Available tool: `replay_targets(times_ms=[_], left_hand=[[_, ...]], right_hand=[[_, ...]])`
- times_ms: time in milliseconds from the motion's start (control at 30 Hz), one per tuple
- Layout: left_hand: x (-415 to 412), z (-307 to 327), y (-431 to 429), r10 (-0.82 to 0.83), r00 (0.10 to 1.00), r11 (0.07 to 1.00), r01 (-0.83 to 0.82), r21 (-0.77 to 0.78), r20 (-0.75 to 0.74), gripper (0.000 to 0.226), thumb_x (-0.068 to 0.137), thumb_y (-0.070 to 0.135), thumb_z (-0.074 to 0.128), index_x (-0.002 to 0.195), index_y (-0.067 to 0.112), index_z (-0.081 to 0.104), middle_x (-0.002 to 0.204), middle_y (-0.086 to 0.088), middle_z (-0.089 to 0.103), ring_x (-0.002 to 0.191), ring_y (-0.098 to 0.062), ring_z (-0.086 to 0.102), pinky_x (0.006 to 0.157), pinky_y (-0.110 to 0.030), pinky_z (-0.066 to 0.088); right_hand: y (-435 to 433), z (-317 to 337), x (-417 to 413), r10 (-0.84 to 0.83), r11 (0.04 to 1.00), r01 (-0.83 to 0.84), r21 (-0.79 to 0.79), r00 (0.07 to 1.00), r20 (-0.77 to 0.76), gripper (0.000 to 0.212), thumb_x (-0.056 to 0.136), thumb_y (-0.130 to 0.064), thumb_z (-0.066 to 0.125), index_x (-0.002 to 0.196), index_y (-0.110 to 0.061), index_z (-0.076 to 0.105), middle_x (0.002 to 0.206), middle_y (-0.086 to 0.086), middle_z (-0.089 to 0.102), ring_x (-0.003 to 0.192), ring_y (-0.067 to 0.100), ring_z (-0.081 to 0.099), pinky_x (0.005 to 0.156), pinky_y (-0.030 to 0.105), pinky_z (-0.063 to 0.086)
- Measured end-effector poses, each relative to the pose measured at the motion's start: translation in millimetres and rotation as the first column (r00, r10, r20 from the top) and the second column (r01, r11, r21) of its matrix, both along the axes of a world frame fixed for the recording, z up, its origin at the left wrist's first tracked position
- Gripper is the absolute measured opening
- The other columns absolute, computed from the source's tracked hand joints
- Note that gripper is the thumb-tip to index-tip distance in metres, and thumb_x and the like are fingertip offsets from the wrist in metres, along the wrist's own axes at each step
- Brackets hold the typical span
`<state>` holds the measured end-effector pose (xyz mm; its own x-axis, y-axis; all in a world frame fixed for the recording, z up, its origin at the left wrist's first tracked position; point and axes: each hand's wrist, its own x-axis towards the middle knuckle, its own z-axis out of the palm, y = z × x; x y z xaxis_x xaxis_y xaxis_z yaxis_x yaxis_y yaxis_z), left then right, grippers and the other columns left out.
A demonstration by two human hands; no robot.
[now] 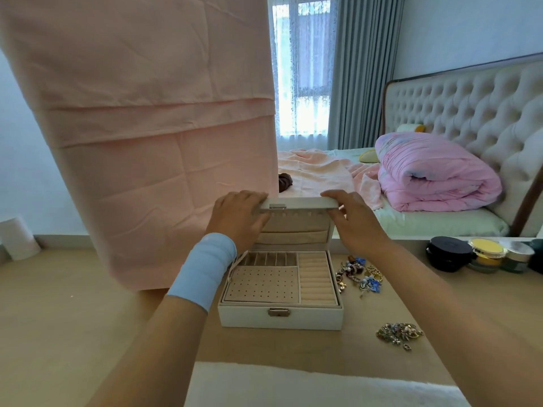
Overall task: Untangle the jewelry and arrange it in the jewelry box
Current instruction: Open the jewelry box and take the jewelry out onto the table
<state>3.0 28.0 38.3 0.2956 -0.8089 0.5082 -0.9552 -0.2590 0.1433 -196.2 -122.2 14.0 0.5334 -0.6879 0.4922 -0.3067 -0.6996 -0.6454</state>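
At the top edge of the raised lid (299, 203): my left hand (238, 218) wraps its left corner and my right hand (357, 223) its right corner, fingers curled over the rim on both sides, so both grips are closed on the lid. The lid stands about upright, padded inner face toward me, hinge on the far side. Below it the jewelry box (280, 318) sits on the table (73, 318), long axis running left to right, front clasp (278, 312) facing me. Tray shows empty: dotted earring panel front left, ring rolls at right, small slots behind. Just right of the box lies one tangle (358, 274) with blue pieces. Nearer me, well apart from it, lies a second tangle (399, 333). Judgement: box open, nothing untangled or stowed yet; nearly the whole task remains.
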Motion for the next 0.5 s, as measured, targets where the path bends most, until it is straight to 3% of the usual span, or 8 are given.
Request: replay_targets(times_ms=[133,267,367,500], left_hand=[[-15,-15,36,-0.044,0.997,0.998,0.046,0.035,-0.062,0.040,0.098,0.039,0.050,0.136,0.030,0.051,0.132,0.007,0.056,0.118,-0.016,0.047,0.105,-0.035,0.034],[-28,-50,58,-0.066,0.988,0.990,0.082,0.112,-0.141,0.037,0.098,0.038,0.051,0.133,0.031,0.055,0.137,0.009,0.052,0.122,-0.016,0.046,0.104,-0.034,0.037],[-35,-76,66,-0.070,0.985,0.981,0.097,0.167,-0.160,0.038,0.098,0.038,0.051,0.135,0.031,0.055,0.140,0.009,0.051,0.126,-0.014,0.044,0.106,-0.028,0.032],[-43,-91,70,-0.053,0.985,0.981,0.083,0.178,-0.167,0.044,0.098,0.038,0.051,0.141,0.031,0.048,0.146,0.008,0.045,0.133,-0.014,0.038,0.111,-0.026,0.028]], right_hand=[[33,-29,-28,0.058,0.993,-0.059,-0.104,0.998,-0.009,0.036,0.097,-0.006,0.060,0.129,-0.021,0.062,0.116,-0.005,0.055,0.105,0.013,0.054,0.087,0.021,0.037],[58,-66,-53,0.113,0.975,-0.139,-0.173,0.982,-0.153,0.053,0.085,0.007,0.066,0.132,-0.019,0.062,0.129,-0.005,0.056,0.116,0.011,0.053,0.099,0.020,0.041],[66,-83,-66,0.122,0.971,-0.172,-0.164,0.952,-0.280,0.056,0.088,-0.005,0.073,0.139,-0.023,0.058,0.142,-0.004,0.050,0.130,0.013,0.048,0.108,0.019,0.034],[77,-90,-70,0.104,0.978,-0.162,-0.132,0.924,-0.367,0.051,0.099,-0.018,0.062,0.147,-0.027,0.049,0.155,-0.003,0.040,0.142,0.018,0.040,0.113,0.024,0.035]])
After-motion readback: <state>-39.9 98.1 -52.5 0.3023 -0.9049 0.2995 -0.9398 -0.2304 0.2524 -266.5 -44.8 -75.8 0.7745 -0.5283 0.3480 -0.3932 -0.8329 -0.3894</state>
